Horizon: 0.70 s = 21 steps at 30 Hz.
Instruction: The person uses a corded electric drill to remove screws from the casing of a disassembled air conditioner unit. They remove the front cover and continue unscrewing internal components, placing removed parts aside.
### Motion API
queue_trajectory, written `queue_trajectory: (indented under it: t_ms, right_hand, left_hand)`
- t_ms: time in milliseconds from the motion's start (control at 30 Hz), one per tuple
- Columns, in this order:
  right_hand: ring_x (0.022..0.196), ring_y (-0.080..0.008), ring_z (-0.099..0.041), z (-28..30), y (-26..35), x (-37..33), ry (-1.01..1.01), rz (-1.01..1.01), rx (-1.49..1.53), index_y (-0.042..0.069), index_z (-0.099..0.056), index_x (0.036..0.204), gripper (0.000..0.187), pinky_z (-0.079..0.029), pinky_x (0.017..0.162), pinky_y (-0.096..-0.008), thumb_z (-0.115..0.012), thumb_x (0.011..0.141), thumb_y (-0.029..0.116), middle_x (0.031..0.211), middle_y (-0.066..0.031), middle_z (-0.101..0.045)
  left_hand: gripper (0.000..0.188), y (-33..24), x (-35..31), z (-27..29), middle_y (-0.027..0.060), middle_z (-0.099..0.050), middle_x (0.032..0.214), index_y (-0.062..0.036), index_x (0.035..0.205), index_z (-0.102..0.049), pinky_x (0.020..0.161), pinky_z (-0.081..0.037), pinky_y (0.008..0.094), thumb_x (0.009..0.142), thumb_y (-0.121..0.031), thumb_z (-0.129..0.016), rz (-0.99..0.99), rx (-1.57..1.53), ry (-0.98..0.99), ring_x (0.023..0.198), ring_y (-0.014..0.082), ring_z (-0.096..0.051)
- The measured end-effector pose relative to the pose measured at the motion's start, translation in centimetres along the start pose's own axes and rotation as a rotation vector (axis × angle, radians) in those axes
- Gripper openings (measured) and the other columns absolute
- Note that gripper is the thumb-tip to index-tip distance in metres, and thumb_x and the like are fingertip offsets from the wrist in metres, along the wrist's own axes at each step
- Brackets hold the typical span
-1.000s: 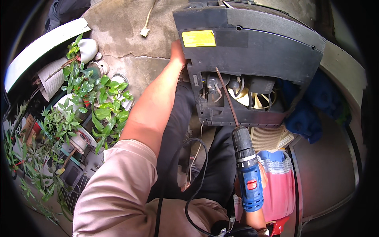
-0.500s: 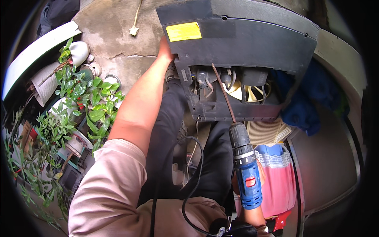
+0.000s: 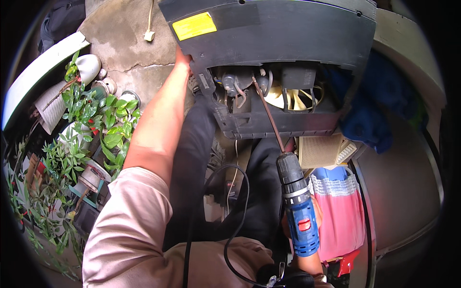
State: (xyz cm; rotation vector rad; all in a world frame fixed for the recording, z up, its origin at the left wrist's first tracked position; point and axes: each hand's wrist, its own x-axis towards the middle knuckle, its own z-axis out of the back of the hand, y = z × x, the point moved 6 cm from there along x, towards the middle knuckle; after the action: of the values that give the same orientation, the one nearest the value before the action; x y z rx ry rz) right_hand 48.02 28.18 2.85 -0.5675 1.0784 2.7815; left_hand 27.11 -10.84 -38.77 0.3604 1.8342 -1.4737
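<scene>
A large black plastic appliance casing (image 3: 288, 43) with a yellow label stands tilted over my legs. Its opening shows a cream fan (image 3: 295, 99), dark round parts and tubing. At the casing's left side is my left hand (image 3: 184, 58), holding that edge with the fingers hidden behind it. My right hand (image 3: 315, 211) is closed around a blue and black cordless drill (image 3: 303, 225), mostly hidden by the tool's body. From its chuck a long thin screwdriver bit (image 3: 269, 117) points up into the opening, its tip beside the round parts. Whether the tip touches anything, I cannot tell.
Potted plants (image 3: 115, 120) crowd the left side. On the concrete floor lies a cable with a pale plug (image 3: 149, 35). To the right are a beige ribbed panel (image 3: 319, 151), a pink cloth with white lace (image 3: 336, 216) and blue fabric (image 3: 367, 129). A black cord (image 3: 247, 192) loops before me.
The casing and my left hand have shifted left and slightly up in view. The bit's tip, earlier at the opening's upper edge, now lies over the opening. Both grips look the same.
</scene>
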Motion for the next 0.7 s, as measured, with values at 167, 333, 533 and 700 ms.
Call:
queue_trajectory:
  t_ms: [167,333,533,700]
  right_hand:
    - [0.074,-0.0209,-0.07,0.4,-3.0,-2.3,0.051,-0.424,0.175,-0.006,-0.068,0.107,0.023,-0.058,0.066,-0.0306,-0.059,0.101,0.014,0.092,-0.0136,-0.073]
    - [0.069,-0.0149,-0.067,-0.5,-4.9,-4.4,0.191,-0.6,0.092,-0.002,-0.065,0.106,0.03,-0.057,0.065,-0.0283,-0.045,0.11,0.02,0.085,-0.0062,-0.07]
    - [0.071,-0.0152,-0.067,-0.8,-4.1,-3.9,0.146,-0.421,0.189,-0.004,-0.066,0.111,0.031,-0.057,0.066,-0.0288,-0.046,0.11,0.02,0.089,-0.0079,-0.071]
    - [0.079,-0.0195,-0.071,-1.0,-4.8,-4.4,0.107,-0.659,0.361,-0.005,-0.069,0.112,0.024,-0.058,0.071,-0.031,-0.06,0.1,0.013,0.098,-0.0151,-0.074]
  left_hand:
    - [0.033,-2.5,1.1,-0.4,0.012,-0.072,0.118,0.0017,0.126,-0.065,0.089,-0.057,0.0374,0.106,-0.023,-0.054,-0.004,0.055,0.044,0.105,0.0227,-0.069]
    - [0.033,-2.1,1.0,-0.3,0.0118,-0.072,0.117,0.0013,0.125,-0.065,0.088,-0.056,0.0374,0.106,-0.023,-0.054,-0.012,0.077,0.041,0.104,0.0225,-0.069]
    - [0.032,0.2,-0.2,-0.2,0.0115,-0.072,0.116,0.0007,0.125,-0.065,0.087,-0.056,0.0373,0.106,-0.023,-0.054,-0.043,0.052,-0.011,0.103,0.0223,-0.069]
    - [0.031,0.1,0.0,-0.2,0.0112,-0.072,0.116,0.0003,0.124,-0.066,0.086,-0.056,0.0372,0.106,-0.023,-0.054,-0.049,0.068,-0.008,0.102,0.0221,-0.069]
